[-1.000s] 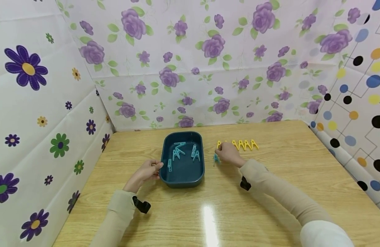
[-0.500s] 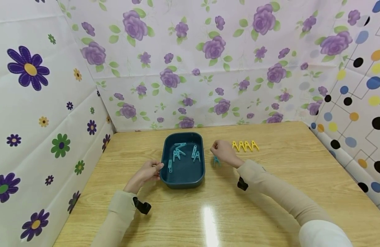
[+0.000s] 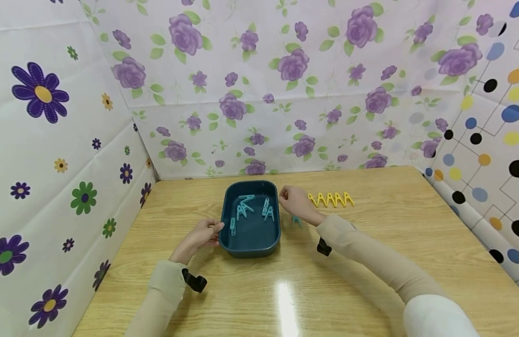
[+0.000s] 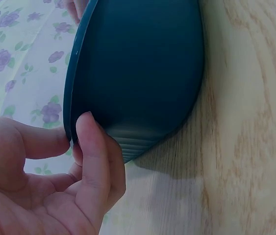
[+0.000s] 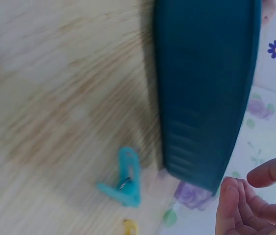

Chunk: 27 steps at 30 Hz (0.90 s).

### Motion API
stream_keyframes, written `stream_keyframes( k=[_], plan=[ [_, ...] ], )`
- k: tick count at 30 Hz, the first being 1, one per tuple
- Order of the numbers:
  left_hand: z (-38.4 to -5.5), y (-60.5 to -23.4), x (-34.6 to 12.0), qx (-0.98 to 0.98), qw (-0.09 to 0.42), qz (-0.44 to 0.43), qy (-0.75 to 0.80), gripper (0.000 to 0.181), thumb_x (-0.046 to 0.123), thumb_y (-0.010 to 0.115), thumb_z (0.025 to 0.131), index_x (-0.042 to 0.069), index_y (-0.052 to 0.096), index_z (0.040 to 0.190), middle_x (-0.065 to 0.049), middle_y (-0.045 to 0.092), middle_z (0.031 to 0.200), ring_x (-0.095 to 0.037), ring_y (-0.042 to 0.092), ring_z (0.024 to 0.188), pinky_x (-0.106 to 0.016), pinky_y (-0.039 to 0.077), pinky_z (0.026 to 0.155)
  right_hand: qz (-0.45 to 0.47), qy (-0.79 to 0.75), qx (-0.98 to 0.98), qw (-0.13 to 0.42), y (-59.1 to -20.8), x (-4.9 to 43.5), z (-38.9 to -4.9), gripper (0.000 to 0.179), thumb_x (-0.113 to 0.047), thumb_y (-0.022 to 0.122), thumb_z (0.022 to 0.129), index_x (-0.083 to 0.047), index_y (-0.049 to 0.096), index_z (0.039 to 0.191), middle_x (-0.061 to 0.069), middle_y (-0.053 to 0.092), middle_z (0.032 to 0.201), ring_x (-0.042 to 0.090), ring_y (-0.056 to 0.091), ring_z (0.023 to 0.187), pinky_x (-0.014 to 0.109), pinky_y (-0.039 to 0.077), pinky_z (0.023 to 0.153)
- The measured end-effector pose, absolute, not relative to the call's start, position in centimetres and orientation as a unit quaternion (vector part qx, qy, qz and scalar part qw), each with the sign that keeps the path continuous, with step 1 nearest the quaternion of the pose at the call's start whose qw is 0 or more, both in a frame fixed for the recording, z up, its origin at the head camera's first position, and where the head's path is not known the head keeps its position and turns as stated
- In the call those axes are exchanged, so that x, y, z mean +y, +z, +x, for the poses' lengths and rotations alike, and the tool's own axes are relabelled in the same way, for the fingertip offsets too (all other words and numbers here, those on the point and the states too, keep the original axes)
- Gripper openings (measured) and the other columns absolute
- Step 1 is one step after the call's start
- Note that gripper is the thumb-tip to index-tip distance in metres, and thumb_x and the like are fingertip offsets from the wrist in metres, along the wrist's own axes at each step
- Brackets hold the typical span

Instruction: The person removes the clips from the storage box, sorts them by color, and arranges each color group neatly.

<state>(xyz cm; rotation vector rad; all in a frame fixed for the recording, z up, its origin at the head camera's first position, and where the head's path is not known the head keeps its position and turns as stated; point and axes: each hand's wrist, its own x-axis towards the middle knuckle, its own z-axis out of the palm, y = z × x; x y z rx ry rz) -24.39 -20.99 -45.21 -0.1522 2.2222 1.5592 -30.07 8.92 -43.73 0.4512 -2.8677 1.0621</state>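
A dark teal plastic box (image 3: 248,253) stands on the table with several light blue clothespins (image 3: 245,206) lying inside. At its left side my left hand (image 3: 202,234) pinches the rim, thumb above and fingers against the outer wall (image 4: 142,73) in the left wrist view. My right hand (image 3: 296,203) hovers by the box's right side, near the far corner. Nothing shows between its thumb and loosely bent fingers (image 5: 231,196). Just below that hand, one blue clothespin (image 3: 297,221) lies on the table; the right wrist view shows the blue clothespin (image 5: 128,181) close up.
A row of yellow clothespins (image 3: 330,200) lies on the table to the right of my right hand. Another bit of yellow clothespin (image 5: 130,227) shows at the right wrist view's lower edge. Patterned cloth (image 3: 259,117) encloses the wooden table (image 3: 360,243) at the back and sides.
My right hand has moved left, from above the blue clothespin and the yellow row's left end to the box's right rim. My left hand and the box stay in place.
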Motion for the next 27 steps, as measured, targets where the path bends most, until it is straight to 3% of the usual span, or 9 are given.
stream_keyframes(
  k=[6,14,27],
  plan=[
    [-24.4,-45.1,-21.0,0.798,0.212,-0.055,0.562,0.031,0.02,0.046,0.104,-0.005,0.049,0.121,-0.001,0.052,0.081,-0.011,0.052,0.068,-0.029,0.052,0.068,0.164,0.34,-0.925,0.035,-42.4,7.5,-30.0,0.014,-0.012,0.053,0.093,-0.006,0.065,0.093,0.008,0.065,0.078,0.013,0.047,0.054,0.025,0.038,0.053],
    [-24.5,-45.3,-21.1,0.797,0.209,-0.053,0.564,0.029,0.02,0.046,0.103,-0.004,0.05,0.118,0.0,0.053,0.079,-0.011,0.053,0.067,-0.029,0.052,0.068,0.185,0.348,-0.918,0.036,-41.6,5.9,-30.1,0.015,-0.011,0.055,0.094,-0.006,0.069,0.092,0.009,0.068,0.085,0.014,0.055,0.063,0.027,0.047,0.063],
    [-24.5,-45.3,-21.1,0.792,0.215,-0.05,0.57,0.026,0.02,0.046,0.103,-0.004,0.05,0.114,0.001,0.05,0.076,-0.01,0.051,0.063,-0.025,0.05,0.063,0.2,0.356,-0.913,-0.017,-40.0,3.8,-30.8,0.018,-0.012,0.054,0.095,-0.006,0.071,0.09,0.009,0.069,0.086,0.015,0.06,0.067,0.029,0.051,0.068]
  ],
)
